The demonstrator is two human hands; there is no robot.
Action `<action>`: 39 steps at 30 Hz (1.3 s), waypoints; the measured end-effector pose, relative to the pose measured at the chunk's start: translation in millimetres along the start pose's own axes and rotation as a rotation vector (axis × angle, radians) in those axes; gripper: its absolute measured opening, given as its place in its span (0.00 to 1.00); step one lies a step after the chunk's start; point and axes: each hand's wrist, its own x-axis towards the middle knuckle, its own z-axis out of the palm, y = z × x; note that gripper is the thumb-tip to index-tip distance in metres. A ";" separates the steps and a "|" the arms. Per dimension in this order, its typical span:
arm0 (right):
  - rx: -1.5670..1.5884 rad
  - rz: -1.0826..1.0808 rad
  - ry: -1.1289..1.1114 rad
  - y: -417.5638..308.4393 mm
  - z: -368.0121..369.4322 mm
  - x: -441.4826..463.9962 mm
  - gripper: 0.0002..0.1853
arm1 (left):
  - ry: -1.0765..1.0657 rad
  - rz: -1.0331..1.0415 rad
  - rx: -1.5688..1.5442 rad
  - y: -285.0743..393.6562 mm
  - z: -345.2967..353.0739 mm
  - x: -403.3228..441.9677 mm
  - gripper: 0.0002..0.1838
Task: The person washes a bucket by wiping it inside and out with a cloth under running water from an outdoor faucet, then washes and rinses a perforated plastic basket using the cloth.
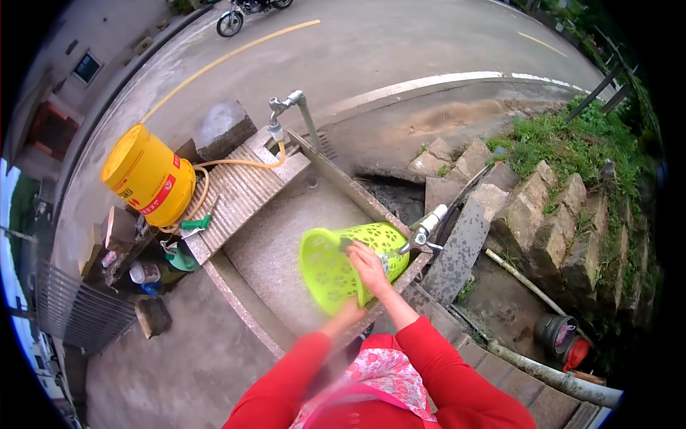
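Sitting left of the sink, a yellow bucket; beside it, at the sink's outer left, a green nozzle on a pale hose, probably left there within reach. Ribbed slab along the sink's left side, likely a scrubbing surface. In the sink's right part: lime-green basket, tipped, mouth leftward, perhaps so water reaches the inside. Left hand, blurred, seems clasped on its near rim, presumably steadying it. Right hand extended across the basket, dark scrap at the fingertips; can't tell whether pinched. Tap over the sink's right wall, pointing at the basket.
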 end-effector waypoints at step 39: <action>-0.815 0.000 0.354 127.4 -51.1 37.2 0.12 | 0.385 0.005 -1.017 22.8 -43.9 -17.8 0.33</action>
